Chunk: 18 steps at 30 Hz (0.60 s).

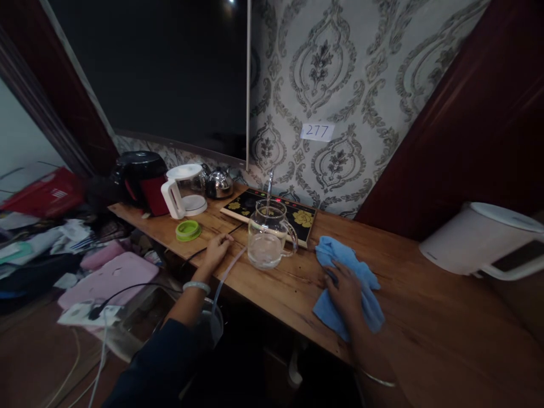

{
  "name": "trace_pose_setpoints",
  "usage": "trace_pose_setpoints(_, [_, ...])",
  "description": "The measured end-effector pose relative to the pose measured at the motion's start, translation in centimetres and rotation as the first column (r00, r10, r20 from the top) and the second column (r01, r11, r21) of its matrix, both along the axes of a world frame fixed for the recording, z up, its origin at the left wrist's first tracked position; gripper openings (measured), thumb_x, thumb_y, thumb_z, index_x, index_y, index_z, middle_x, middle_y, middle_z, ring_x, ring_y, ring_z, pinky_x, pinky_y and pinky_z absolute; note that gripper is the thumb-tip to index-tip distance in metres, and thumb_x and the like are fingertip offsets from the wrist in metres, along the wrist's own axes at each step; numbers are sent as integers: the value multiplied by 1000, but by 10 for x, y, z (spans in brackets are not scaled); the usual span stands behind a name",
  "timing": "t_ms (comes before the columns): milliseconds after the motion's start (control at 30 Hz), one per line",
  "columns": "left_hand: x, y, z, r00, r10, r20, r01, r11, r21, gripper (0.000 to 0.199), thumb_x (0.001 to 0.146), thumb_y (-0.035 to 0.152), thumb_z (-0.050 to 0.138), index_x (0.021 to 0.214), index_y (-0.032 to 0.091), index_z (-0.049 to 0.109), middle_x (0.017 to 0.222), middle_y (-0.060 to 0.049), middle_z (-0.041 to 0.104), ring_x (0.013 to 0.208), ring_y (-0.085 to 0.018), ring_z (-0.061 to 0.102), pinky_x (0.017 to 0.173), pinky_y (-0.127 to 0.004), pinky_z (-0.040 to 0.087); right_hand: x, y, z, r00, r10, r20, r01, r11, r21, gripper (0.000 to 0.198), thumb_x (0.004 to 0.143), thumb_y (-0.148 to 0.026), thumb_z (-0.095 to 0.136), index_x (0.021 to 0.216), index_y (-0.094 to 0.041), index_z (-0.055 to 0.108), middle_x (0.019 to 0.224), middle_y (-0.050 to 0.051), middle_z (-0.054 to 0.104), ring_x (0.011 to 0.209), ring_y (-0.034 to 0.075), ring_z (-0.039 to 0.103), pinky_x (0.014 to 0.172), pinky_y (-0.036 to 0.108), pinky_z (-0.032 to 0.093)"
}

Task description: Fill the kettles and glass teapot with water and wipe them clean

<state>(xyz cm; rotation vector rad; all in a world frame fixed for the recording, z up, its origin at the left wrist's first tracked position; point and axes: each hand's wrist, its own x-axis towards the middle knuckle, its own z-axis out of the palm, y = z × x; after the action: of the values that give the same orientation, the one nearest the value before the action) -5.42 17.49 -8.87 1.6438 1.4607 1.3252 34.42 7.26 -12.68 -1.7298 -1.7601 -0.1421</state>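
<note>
Cloth beneath right hand, black cord at left hand, either grip's closure unclear

A glass jug sits on the brown counter. Left of the jug are a green ring, white kettle and silver pot. Behind it: black tray. Right: blue cloth, pitcher.
</note>
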Motion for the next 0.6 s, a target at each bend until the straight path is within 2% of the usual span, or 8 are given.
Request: trace_pose_setpoints(600, [0, 1, -5, 1000, -10, 4, 10, 1000, 7, 15, 72, 30, 53, 73, 19, 64, 73, -2, 65, 74, -19, 60, 76, -31, 49, -1, -1, 0, 1000, 1, -7, -1, 1000, 1, 37, 89, -32, 45, 106, -17, 75, 126, 14, 66, 117, 30, 54, 100, 48, 41])
